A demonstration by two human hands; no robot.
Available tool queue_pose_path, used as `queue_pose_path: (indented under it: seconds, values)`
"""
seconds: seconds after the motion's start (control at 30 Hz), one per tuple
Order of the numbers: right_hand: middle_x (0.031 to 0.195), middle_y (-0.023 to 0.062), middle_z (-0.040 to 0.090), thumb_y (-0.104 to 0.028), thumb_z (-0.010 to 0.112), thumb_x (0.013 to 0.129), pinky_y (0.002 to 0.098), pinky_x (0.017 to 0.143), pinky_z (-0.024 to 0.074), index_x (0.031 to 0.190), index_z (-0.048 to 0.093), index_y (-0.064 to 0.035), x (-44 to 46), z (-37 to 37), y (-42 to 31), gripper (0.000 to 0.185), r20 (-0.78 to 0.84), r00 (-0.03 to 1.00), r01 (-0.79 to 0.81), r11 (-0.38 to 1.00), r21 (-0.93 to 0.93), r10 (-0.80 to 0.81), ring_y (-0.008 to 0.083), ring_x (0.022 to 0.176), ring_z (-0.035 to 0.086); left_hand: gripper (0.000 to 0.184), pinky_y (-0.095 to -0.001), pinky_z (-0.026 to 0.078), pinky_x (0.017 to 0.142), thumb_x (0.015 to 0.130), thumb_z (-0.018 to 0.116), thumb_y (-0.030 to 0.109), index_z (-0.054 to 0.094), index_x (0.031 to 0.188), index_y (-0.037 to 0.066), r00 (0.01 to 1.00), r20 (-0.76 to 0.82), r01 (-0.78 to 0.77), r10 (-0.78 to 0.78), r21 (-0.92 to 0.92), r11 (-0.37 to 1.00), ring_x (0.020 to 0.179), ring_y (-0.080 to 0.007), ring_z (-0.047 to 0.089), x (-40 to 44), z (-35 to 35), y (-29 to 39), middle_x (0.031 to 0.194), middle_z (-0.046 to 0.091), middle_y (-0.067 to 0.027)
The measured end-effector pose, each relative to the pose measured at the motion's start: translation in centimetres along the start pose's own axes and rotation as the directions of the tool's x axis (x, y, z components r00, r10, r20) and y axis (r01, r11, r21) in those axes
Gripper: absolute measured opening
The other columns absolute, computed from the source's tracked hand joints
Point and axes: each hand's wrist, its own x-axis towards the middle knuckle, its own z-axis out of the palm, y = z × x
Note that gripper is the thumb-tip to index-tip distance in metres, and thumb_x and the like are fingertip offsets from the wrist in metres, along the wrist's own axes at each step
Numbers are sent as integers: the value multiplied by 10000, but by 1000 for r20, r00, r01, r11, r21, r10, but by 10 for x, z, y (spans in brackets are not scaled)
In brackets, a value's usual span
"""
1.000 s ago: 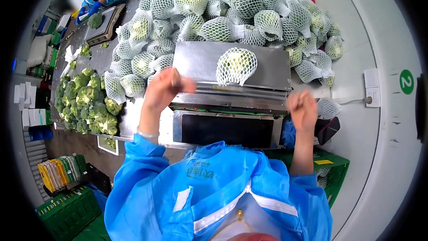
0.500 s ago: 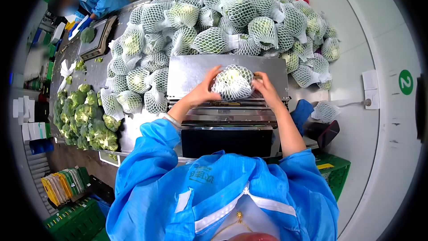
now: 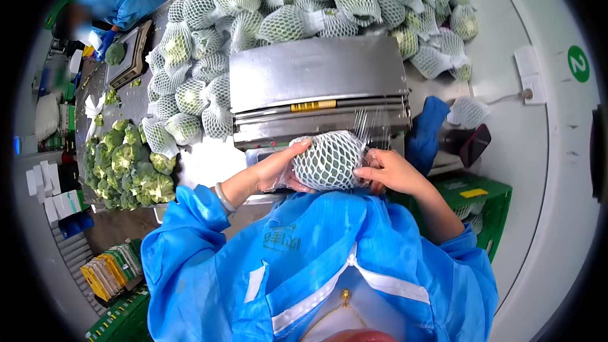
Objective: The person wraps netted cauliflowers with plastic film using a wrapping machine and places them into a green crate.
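Observation:
Close to my chest, a vegetable head in a white foam net [image 3: 326,159] sits between my hands, with clear plastic film around it. My left hand [image 3: 282,168] grips its left side, thumb on top and fingers beneath. At the right end, my right hand [image 3: 389,171] is closed, pinching the clear film [image 3: 373,128] against the netted head; the film stretches up behind toward the machine. Just beyond stands a metal wrapping machine [image 3: 316,73] with a flat steel top and a yellow label [image 3: 313,106]. The kind of vegetable inside is not clear.
Many netted heads [image 3: 291,24] are piled behind and left of the machine. Loose broccoli [image 3: 130,164] lies at left. Another person in blue [image 3: 120,1] works by a scale [image 3: 126,57]. At right are a blue cloth [image 3: 425,136] and a green crate [image 3: 500,215].
The netted head has come off the steel top toward my chest, and film now surrounds it. Both hands have moved closer with it and now grip it.

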Motion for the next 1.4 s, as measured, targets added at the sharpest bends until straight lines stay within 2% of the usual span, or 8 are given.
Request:
queue_pose_path:
  seconds: [0.37,0.53,0.63,0.8,0.9,0.97,1.23,1.4]
  values:
    - [562,-12,479,-351,509,1013,279,475,351,703,542,-35,15,61,142,444,-628,777,164,948,273,46,77,508,447,332,-303,566,742,1016,518,323,619,1001,8,869,-355,-369,345,0,929,803,-202,690,18,-32,-125,896,698,-134]
    - [616,225,549,-317,523,988,472,536,416,728,546,16,17,59,152,424,-808,566,11,982,-189,-162,426,593,562,275,-334,471,471,1010,513,235,557,802,61,600,-620,-266,506,442,857,510,-185,617,52,-38,-133,575,592,-78]
    - [605,179,578,-312,572,959,466,514,460,698,538,-25,35,59,177,389,-787,509,-265,807,-528,-348,367,597,613,154,-391,472,470,949,564,185,564,833,84,370,-170,294,913,954,59,498,-269,613,78,-44,-145,545,560,-105]
    - [648,77,622,-238,610,921,386,505,498,705,506,-91,79,72,168,281,-628,370,-155,621,-768,-685,275,581,643,142,-459,449,456,813,634,218,564,806,95,343,96,154,934,976,-157,503,-325,594,121,-57,-144,568,565,-129]
    - [782,130,669,-250,523,971,358,683,515,822,591,-61,79,83,145,250,-682,712,221,975,-9,-168,274,726,665,216,-409,515,581,796,642,238,647,882,40,432,-99,-75,897,987,145,637,-338,650,119,-60,-147,730,652,-142]
    - [900,115,700,-255,503,988,340,772,511,949,644,-39,74,110,143,261,-311,946,229,496,837,87,221,824,667,301,-383,540,693,786,681,212,698,1019,22,288,90,-533,953,842,82,748,-349,690,90,-34,-140,945,722,-147]
    - [908,90,682,-217,493,984,349,694,471,995,670,2,-29,142,55,282,-48,913,407,909,88,-404,220,776,631,161,-292,433,520,966,580,163,575,868,36,559,246,-782,792,475,404,537,-139,514,28,16,-98,669,556,-50]
    - [929,169,669,-200,504,955,368,748,494,964,658,18,-52,159,36,267,-318,630,711,691,-130,-709,279,858,634,331,-272,366,593,1031,468,342,531,871,59,741,337,-672,581,353,651,651,-115,457,35,62,-103,731,493,-6]
